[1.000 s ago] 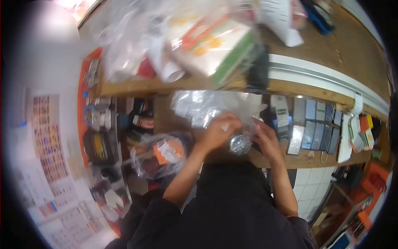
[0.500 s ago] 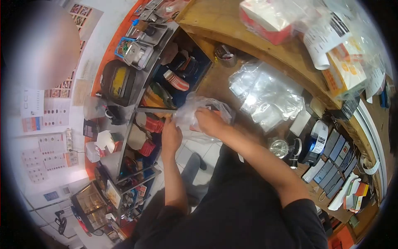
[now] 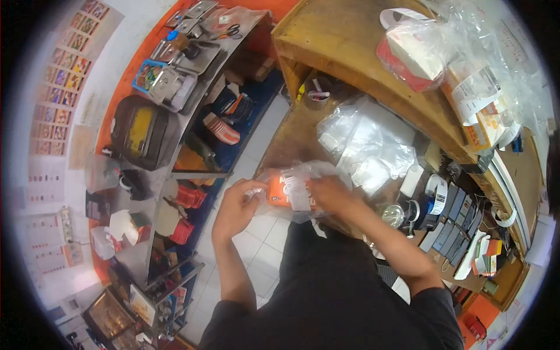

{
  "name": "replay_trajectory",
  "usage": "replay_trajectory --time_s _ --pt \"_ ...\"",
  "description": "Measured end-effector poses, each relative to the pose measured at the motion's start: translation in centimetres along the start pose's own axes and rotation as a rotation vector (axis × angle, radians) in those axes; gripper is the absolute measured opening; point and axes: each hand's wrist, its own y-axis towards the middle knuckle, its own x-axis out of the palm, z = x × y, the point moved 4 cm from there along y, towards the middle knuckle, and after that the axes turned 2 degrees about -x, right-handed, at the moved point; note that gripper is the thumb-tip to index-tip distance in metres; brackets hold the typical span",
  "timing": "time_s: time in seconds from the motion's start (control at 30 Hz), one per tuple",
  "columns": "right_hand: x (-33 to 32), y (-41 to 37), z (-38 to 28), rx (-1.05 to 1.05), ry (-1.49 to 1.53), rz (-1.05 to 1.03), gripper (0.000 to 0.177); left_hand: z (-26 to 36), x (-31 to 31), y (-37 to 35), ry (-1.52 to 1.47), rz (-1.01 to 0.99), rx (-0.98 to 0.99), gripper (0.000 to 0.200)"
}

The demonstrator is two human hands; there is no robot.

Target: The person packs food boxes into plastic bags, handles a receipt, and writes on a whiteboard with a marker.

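Note:
A clear plastic bag [image 3: 318, 170] hangs in front of my body at the wooden counter's edge. Inside or against it is an orange box [image 3: 279, 188] with white lettering, and a white paper slip [image 3: 300, 198] lies over the box's front. My left hand [image 3: 234, 209] pinches the bag's left edge between thumb and fingers. On the other side, my right hand [image 3: 331, 195] is closed at the bag, its fingertips by the slip and box; whether it grips the slip too cannot be made out.
Flat clear bags [image 3: 373, 146] lie on the wooden counter [image 3: 289, 137], near a metal cup [image 3: 317, 93] and a tape roll [image 3: 437, 186]. Bagged boxes [image 3: 414, 55] stand on the raised shelf. To the left, a metal-topped rack [image 3: 201, 87] holds trays and folded red-striped cartons [image 3: 221, 128].
My view has turned, and the bag now sits nearer my body with its orange box plainer to see. My hands are farther apart. A person's leg on the floor has left view.

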Motion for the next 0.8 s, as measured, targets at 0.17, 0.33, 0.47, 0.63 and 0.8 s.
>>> replay_trajectory --time_s 0.17,0.33,0.47,0.63,0.8 --pt "0.6 4.2 -1.9 0.173 0.204 -0.016 0.052 1.1 -0.7 2.2 0.014 -0.094 0.152 0.035" --pt "1.0 0.9 -2.6 -0.034 0.068 0.316 0.043 3.4 -2.0 2.4 0.014 0.034 0.198 0.037" --pt "-5.5 -6.4 -4.5 0.263 -0.243 -0.089 0.045 0.3 -3.3 2.7 0.239 -0.096 0.194 0.032" --pt "-9.9 -9.5 -7.4 -0.030 -0.513 -0.222 0.048 4.8 -3.6 2.5 0.240 -0.125 0.246 0.025" --pt "-10.8 -11.8 -6.3 -0.281 0.336 0.431 0.064 2.7 -5.3 3.2 0.105 -0.294 0.182 0.067"
